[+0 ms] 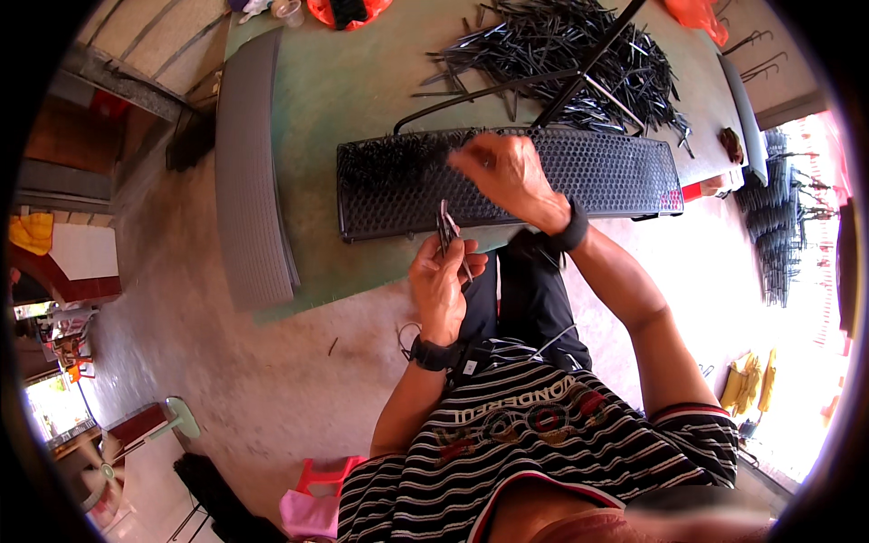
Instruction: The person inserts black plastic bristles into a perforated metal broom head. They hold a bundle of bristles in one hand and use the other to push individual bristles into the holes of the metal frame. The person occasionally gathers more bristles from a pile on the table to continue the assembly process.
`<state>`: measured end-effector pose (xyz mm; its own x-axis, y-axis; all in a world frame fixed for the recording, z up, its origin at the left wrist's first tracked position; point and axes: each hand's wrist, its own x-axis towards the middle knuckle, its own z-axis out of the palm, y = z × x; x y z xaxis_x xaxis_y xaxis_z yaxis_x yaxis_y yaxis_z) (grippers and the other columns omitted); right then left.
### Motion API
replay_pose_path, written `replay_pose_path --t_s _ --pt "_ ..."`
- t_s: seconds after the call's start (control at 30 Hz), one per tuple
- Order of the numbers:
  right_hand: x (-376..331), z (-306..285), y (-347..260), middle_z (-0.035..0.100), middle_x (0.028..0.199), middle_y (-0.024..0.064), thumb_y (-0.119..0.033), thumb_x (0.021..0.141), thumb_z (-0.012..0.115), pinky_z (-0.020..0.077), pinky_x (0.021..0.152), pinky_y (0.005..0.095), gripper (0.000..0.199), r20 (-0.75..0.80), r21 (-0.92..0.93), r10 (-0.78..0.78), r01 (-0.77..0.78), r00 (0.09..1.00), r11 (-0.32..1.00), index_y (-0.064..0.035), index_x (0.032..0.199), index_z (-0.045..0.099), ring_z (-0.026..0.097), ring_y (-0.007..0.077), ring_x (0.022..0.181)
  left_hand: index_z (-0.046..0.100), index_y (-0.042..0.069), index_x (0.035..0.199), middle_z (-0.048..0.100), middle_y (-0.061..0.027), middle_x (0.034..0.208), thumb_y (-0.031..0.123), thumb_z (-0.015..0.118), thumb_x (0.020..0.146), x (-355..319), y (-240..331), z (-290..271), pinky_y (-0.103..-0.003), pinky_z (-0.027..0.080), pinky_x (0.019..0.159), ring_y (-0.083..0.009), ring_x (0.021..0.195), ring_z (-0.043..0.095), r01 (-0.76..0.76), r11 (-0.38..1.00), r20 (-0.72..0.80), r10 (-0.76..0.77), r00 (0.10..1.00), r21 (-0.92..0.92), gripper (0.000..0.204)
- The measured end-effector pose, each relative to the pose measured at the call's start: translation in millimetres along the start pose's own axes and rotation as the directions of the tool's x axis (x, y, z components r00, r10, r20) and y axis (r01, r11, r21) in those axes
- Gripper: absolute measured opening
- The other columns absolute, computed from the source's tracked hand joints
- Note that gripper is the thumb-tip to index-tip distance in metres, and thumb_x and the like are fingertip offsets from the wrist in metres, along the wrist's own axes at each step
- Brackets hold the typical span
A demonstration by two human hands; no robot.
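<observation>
A long black panel [602,172] full of round holes lies along the near edge of the green table. Thin dark pieces stand up densely at its left end [385,163]. My left hand [439,290] is closed around a small bunch of thin dark strips [446,226], just in front of the panel. Above the panel's middle, my right hand [511,176] is bent with its fingertips pinched near the filled end. Whatever its fingertips hold is too small to make out. Behind the panel lies a big loose pile of black strips [579,54].
A thin black rod frame [575,77] rises between panel and pile. Grey sheets [249,172] are stacked at the table's left side. A red plastic bag [348,11] lies at the far edge. Pink stools [312,507] stand on the floor behind me; dark stacked parts [774,226] are at right.
</observation>
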<state>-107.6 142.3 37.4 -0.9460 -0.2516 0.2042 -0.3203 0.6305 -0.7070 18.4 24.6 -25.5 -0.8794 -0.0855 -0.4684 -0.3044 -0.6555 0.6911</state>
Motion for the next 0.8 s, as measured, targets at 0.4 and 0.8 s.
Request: replay_pose_path --t_s 0.4,0.8 --pt "-21 -7 18 0.065 0.07 0.0109 -0.006 0.084 0.062 0.0491 0.05 0.0225 0.01 -0.033 0.58 0.22 -0.161 0.975 0.798 0.003 0.088 0.058 0.065 0.0127 0.059 0.058 0.001 0.103 0.066 -0.0125 0.082 0.018 0.058 0.09 5 -9 7 -0.027 0.051 0.051 -0.018 0.057 0.063 0.005 1.0 -0.039 -0.004 0.999 0.015 0.022" --pt "14 3 43 0.063 0.069 0.0158 -0.002 0.084 0.059 0.0496 0.052 0.0303 0.013 -0.337 0.142 -0.148 0.206 0.93 0.968 -0.0013 0.093 0.049 0.066 0.0271 0.063 0.061 0.0 0.103 0.064 -0.0089 0.079 0.02 0.057 0.091 1 -7 4 -0.025 0.047 0.045 -0.0139 0.052 0.059 -0.029 0.996 -0.11 0.038 0.993 0.079 0.023"
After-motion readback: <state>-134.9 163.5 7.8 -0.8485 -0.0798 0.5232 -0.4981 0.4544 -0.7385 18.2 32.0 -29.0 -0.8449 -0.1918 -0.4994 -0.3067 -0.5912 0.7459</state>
